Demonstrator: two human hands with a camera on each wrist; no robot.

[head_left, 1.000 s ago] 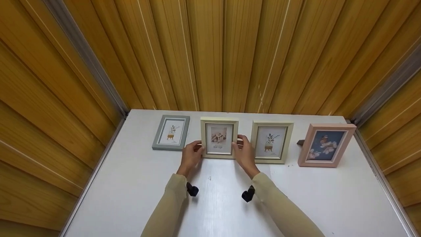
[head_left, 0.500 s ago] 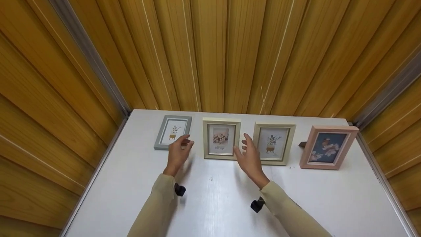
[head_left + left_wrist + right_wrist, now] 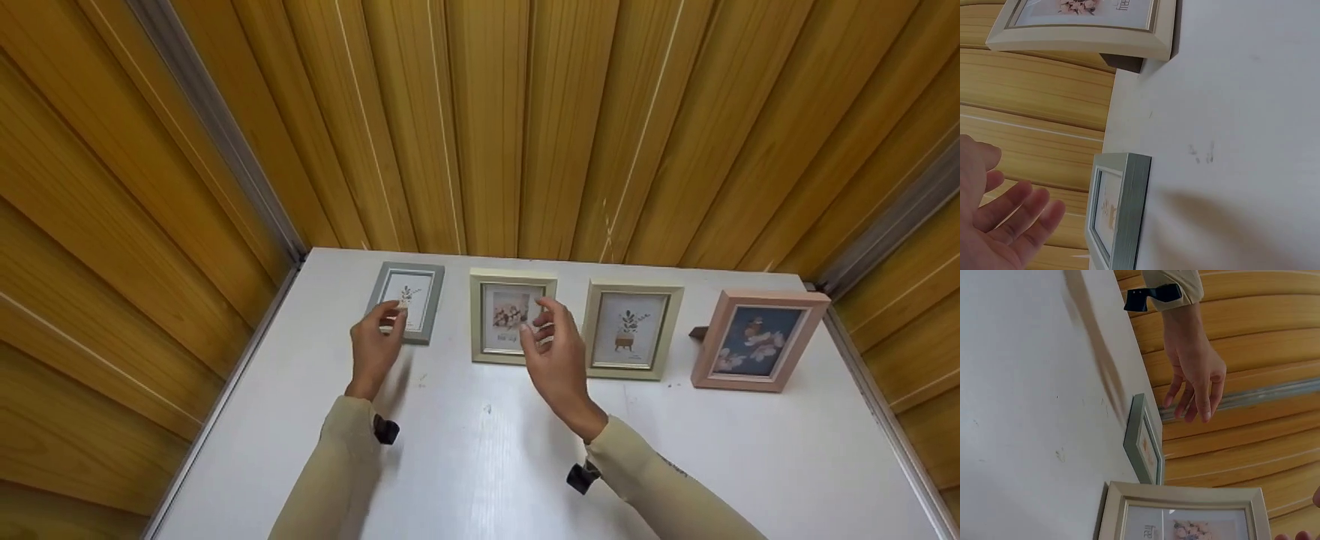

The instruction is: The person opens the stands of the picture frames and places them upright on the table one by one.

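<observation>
My left hand (image 3: 377,349) hovers above the grey-green photo frame (image 3: 429,319), overlapping it in the head view; its fingers are loosely bent with nothing between them. That frame lies flat on the white table, as the left wrist view of its edge (image 3: 1133,211) shows. In front of the cream frame with a flower picture (image 3: 513,304) is my right hand (image 3: 556,360), fingers relaxed and holding nothing, covering the frame's lower right corner. This cream frame stands upright on a rear support (image 3: 1124,62). Just right of my right hand stands a second cream frame (image 3: 628,330) with a potted-plant picture.
A pink frame (image 3: 756,341) with a blue floral picture stands at the right, its dark support behind it. Wood-panelled walls (image 3: 487,127) rise behind and beside the white table (image 3: 480,465). Small marks dot the tabletop.
Both hands have let go of the flower-picture cream frame. My left hand has moved left over the grey-green frame; my right hand has lifted back from the cream frame's side. The frames stay in place.
</observation>
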